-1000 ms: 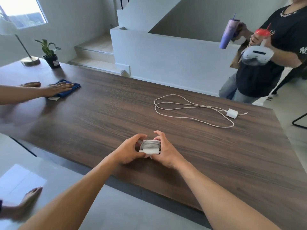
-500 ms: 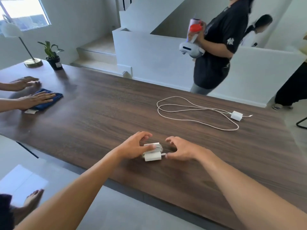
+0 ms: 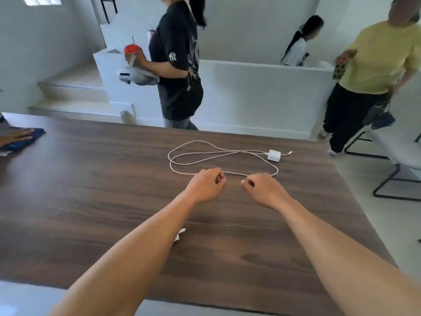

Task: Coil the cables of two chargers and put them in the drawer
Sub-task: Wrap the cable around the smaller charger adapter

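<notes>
The uncoiled white charger (image 3: 274, 155) lies at the far right of the dark wooden table (image 3: 91, 201), and its long cable (image 3: 234, 174) is spread in loose loops to the left. Both hands hover at the cable's near strand with fingers curled, my left hand (image 3: 206, 184) left of my right hand (image 3: 263, 189). I see nothing held in either; whether they touch the strand is unclear. The coiled charger (image 3: 180, 234) lies on the table near me, mostly hidden under my left forearm. No drawer is in view.
At the table's far left another person's hand (image 3: 17, 136) rests on a blue cloth (image 3: 25, 140). Three people stand beyond the table, one in a black shirt (image 3: 176, 65) close behind it. A black-framed chair (image 3: 396, 172) stands to the right.
Both hands let go of the coiled charger, left it on the table near me, and moved forward to the loose cable. My view swung to the right, and the person in black walked left.
</notes>
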Demonstrator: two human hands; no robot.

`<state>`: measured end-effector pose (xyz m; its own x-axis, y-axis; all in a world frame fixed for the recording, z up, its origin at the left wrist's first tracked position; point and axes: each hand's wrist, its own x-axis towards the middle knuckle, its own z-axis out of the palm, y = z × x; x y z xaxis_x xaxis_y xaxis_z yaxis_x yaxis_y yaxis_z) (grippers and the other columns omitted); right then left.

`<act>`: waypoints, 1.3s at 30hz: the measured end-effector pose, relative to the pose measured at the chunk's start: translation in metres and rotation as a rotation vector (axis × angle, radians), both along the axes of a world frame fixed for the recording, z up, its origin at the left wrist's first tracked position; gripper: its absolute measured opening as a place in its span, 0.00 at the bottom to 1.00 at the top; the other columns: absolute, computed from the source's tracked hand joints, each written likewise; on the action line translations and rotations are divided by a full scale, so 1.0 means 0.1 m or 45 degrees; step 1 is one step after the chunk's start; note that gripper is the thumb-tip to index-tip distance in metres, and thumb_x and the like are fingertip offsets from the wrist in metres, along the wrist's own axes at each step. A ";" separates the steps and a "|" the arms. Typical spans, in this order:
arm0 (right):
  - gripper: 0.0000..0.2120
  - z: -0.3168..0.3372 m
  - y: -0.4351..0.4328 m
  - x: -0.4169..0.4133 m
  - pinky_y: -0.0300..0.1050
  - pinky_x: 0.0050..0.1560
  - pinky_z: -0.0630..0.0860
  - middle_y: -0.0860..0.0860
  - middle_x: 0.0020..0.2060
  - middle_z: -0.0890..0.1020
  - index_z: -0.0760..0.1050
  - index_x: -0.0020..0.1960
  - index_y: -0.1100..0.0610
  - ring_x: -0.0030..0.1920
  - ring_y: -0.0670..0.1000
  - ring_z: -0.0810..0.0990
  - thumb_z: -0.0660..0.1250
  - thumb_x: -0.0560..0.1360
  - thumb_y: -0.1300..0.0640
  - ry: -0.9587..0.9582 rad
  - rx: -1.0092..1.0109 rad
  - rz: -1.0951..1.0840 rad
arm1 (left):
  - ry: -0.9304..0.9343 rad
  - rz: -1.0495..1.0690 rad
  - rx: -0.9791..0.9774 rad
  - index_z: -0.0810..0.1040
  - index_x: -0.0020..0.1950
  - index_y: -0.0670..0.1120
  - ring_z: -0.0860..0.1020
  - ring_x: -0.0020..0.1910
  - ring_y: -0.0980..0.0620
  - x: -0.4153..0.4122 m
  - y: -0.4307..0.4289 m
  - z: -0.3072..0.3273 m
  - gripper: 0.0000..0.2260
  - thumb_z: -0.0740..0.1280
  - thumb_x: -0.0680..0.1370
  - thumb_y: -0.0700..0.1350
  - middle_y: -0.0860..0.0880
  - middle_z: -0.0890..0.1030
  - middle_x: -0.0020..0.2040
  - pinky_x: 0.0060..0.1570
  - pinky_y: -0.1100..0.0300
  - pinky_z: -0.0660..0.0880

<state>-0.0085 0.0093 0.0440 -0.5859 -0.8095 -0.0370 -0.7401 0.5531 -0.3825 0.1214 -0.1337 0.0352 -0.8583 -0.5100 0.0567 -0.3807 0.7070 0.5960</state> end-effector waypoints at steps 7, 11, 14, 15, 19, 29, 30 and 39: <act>0.19 -0.09 0.49 -0.86 0.51 0.45 0.78 0.51 0.36 0.81 0.76 0.37 0.55 0.40 0.55 0.78 0.56 0.77 0.44 -0.132 -0.109 -0.309 | -0.094 -0.111 -0.001 0.78 0.51 0.50 0.78 0.49 0.47 -0.85 0.24 -0.14 0.08 0.62 0.77 0.50 0.52 0.81 0.46 0.50 0.55 0.74; 0.13 -0.23 0.55 -1.23 0.52 0.48 0.77 0.48 0.40 0.82 0.75 0.41 0.52 0.45 0.53 0.78 0.57 0.78 0.48 -0.173 -0.172 -0.328 | -0.069 -0.107 0.056 0.76 0.50 0.51 0.78 0.47 0.50 -1.38 0.26 -0.22 0.05 0.64 0.77 0.49 0.57 0.78 0.41 0.49 0.56 0.74; 0.08 -0.37 0.55 -1.53 0.51 0.48 0.76 0.47 0.38 0.80 0.75 0.43 0.50 0.45 0.53 0.78 0.60 0.78 0.51 -0.206 -0.191 -0.326 | -0.031 -0.091 0.082 0.76 0.55 0.49 0.77 0.49 0.51 -1.81 0.26 -0.33 0.08 0.65 0.77 0.48 0.54 0.78 0.45 0.50 0.57 0.72; 0.08 -0.42 0.55 -1.63 0.50 0.48 0.76 0.47 0.38 0.79 0.75 0.43 0.50 0.45 0.54 0.78 0.60 0.78 0.51 -0.205 -0.195 -0.326 | -0.027 -0.094 0.065 0.75 0.57 0.49 0.76 0.52 0.50 -1.94 0.26 -0.38 0.10 0.65 0.77 0.48 0.53 0.78 0.48 0.52 0.57 0.72; 0.07 -0.56 0.52 -1.97 0.50 0.48 0.76 0.48 0.41 0.81 0.76 0.45 0.51 0.46 0.54 0.78 0.61 0.78 0.52 -0.215 -0.227 -0.319 | -0.028 -0.082 -0.126 0.71 0.66 0.49 0.69 0.64 0.47 -2.39 0.25 -0.55 0.18 0.65 0.76 0.49 0.48 0.73 0.62 0.63 0.50 0.67; 0.06 -0.78 0.54 -2.42 0.47 0.50 0.75 0.45 0.44 0.79 0.75 0.51 0.52 0.47 0.49 0.77 0.61 0.78 0.53 -0.303 -0.269 -0.358 | -0.195 -0.020 -0.239 0.64 0.74 0.49 0.66 0.68 0.43 -2.90 0.19 -0.81 0.26 0.65 0.77 0.50 0.48 0.67 0.70 0.66 0.48 0.62; 0.06 -0.79 0.55 -2.43 0.47 0.50 0.75 0.45 0.44 0.80 0.76 0.51 0.51 0.47 0.49 0.77 0.61 0.78 0.52 -0.332 -0.294 -0.392 | -0.211 -0.002 -0.274 0.67 0.72 0.49 0.66 0.66 0.43 -2.92 0.20 -0.81 0.24 0.64 0.77 0.50 0.47 0.67 0.68 0.65 0.48 0.62; 0.09 -0.64 0.55 -2.12 0.45 0.52 0.74 0.47 0.43 0.81 0.79 0.55 0.51 0.45 0.48 0.78 0.63 0.77 0.55 -0.759 -0.448 -0.509 | 0.055 0.210 0.572 0.63 0.57 0.45 0.73 0.40 0.51 -2.73 0.42 -0.28 0.20 0.70 0.73 0.46 0.48 0.75 0.48 0.40 0.58 0.72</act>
<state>-0.2201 0.0641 -0.0199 -0.7963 -0.5646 -0.2170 -0.1273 0.5070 -0.8525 -0.1520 -0.0912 0.0072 -0.7657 -0.6212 -0.1668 -0.4344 0.3083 0.8463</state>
